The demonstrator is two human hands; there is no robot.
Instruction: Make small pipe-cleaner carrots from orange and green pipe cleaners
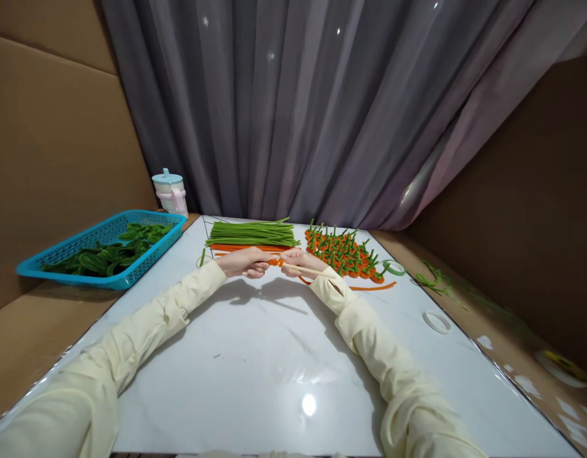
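Observation:
My left hand (245, 261) and my right hand (297, 260) meet over the far middle of the white table (255, 356), both with fingers closed. Between them is an orange pipe cleaner (275, 261), pinched by both hands. A thin wooden stick (312, 270) runs from my right hand toward its wrist. Just beyond the hands lies a bundle of green pipe cleaners (252, 233) over a few orange ones (240, 247). To the right sits a pile of finished orange pieces with green stems (343, 253).
A blue basket (59, 254) with green looped pieces stands at the left on cardboard. A pastel cup (170, 191) is behind it. White tape rings (436, 321) and a green-wrapped ring (394, 268) lie at the right. Green scraps (431, 280) sit on the right ledge. A grey curtain hangs behind.

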